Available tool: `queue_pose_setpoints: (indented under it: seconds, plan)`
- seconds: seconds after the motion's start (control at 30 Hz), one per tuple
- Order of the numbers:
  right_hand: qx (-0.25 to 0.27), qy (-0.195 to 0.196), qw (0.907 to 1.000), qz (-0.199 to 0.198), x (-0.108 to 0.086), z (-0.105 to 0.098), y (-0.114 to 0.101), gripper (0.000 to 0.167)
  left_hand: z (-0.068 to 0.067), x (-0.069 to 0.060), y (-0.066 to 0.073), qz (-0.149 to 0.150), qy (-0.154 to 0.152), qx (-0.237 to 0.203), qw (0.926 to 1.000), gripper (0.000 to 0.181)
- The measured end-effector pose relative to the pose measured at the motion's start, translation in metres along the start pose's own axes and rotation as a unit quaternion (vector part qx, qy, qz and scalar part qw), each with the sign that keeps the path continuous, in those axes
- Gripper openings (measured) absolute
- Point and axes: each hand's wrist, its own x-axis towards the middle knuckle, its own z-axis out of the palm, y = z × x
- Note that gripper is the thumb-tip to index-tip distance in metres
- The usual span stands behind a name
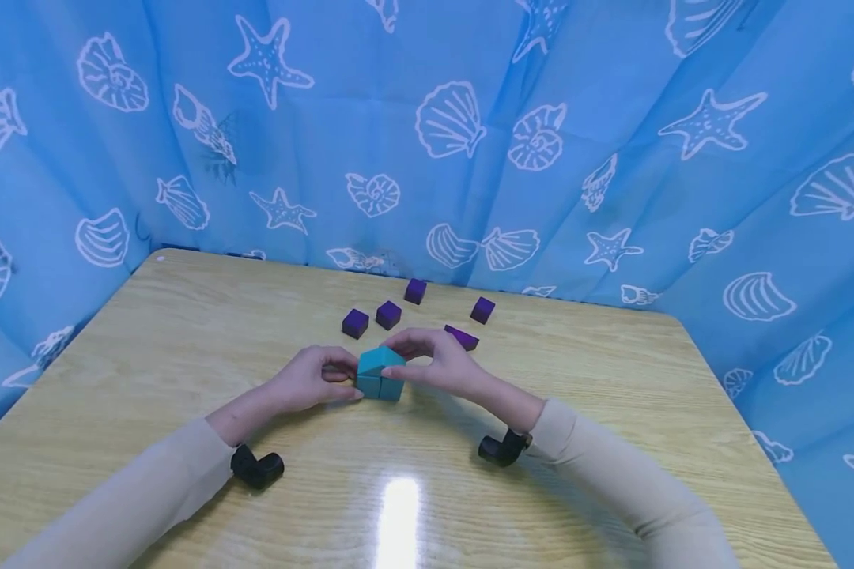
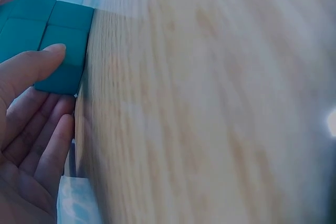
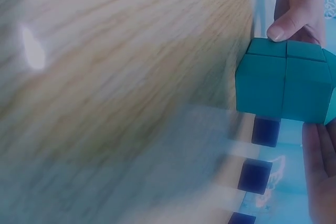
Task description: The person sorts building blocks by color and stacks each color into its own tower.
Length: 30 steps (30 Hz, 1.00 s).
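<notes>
A small stack of teal blocks (image 1: 390, 388) stands on the table between the two hands, lower blocks side by side and a slant-topped piece above. My left hand (image 1: 320, 378) is at its left side; in the left wrist view the thumb (image 2: 44, 62) lies on a lower teal block (image 2: 65, 43), with the fingers curled around behind. From the right, my right hand (image 1: 437, 363) pinches the upper teal block (image 1: 382, 359) between thumb and fingers. In the right wrist view the stack (image 3: 283, 85) has straight seams, and right-hand fingers (image 3: 318, 153) touch its upper part.
Behind the stack lie several purple cubes, among them a left one (image 1: 355, 323), a far one (image 1: 416, 291) and a right one (image 1: 482, 310). A longer purple block (image 1: 461, 337) is close behind the right hand. A blue shell-patterned curtain (image 1: 398, 142) borders the wooden table (image 1: 206, 340).
</notes>
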Motion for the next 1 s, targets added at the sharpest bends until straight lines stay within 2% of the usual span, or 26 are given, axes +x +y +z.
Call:
queue_pose_setpoints:
  seconds: [0.1,0.3,0.47,0.8,1.0]
  plan:
    - [0.004,-0.003,1.0000,-0.006,-0.0034,-0.0010,-0.0116,0.032,0.0003,0.0003,-0.0016,0.003,0.000,0.000,1.0000,0.034]
    - [0.005,-0.007,1.0000,0.002,-0.0069,-0.0014,-0.0088,0.033,0.0036,-0.0001,-0.0023,0.000,-0.004,-0.004,1.0000,0.034]
    - [0.008,-0.005,0.9999,-0.014,-0.0059,-0.0003,-0.0083,0.033,0.0010,-0.0010,-0.0006,-0.001,-0.003,-0.007,1.0000,0.034]
    - [0.008,-0.010,0.9998,-0.016,-0.0045,-0.0008,-0.0082,0.032,-0.0014,-0.0011,-0.0025,0.019,-0.003,-0.011,0.9998,0.036]
    - [0.000,-0.015,0.9999,-0.008,-0.0056,-0.0003,-0.0072,0.034,0.0001,-0.0018,-0.0011,0.016,-0.003,0.006,0.9999,0.040]
